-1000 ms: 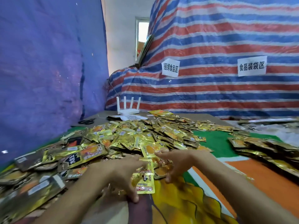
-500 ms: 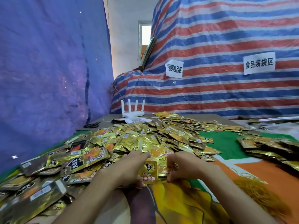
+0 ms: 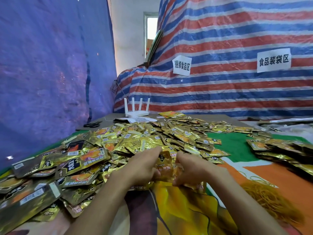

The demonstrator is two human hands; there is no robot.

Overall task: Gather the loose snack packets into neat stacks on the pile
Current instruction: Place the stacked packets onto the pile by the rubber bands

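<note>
A wide heap of gold snack packets [image 3: 152, 136] covers the table from the near left to the far middle. At its near edge my left hand [image 3: 142, 165] and my right hand [image 3: 189, 168] face each other and grip a small upright bunch of gold packets [image 3: 165, 164] from both sides. The fingers of both hands curl around the bunch's edges. Its lower end rests on the colourful table cover [image 3: 186, 209]. Larger gold packets [image 3: 81, 160] lie loose at the near left.
A second spread of gold packets [image 3: 279, 150] lies at the right. A tangle of rubber bands [image 3: 264, 192] sits on the orange patch. A white router [image 3: 136, 110], a paper sheet and black scissors [image 3: 93, 124] stand at the back. Tarps wall the left and rear.
My hands moved closer together and squeezed the packets into an upright bunch between them. The camera tilted down and drew nearer to the heap.
</note>
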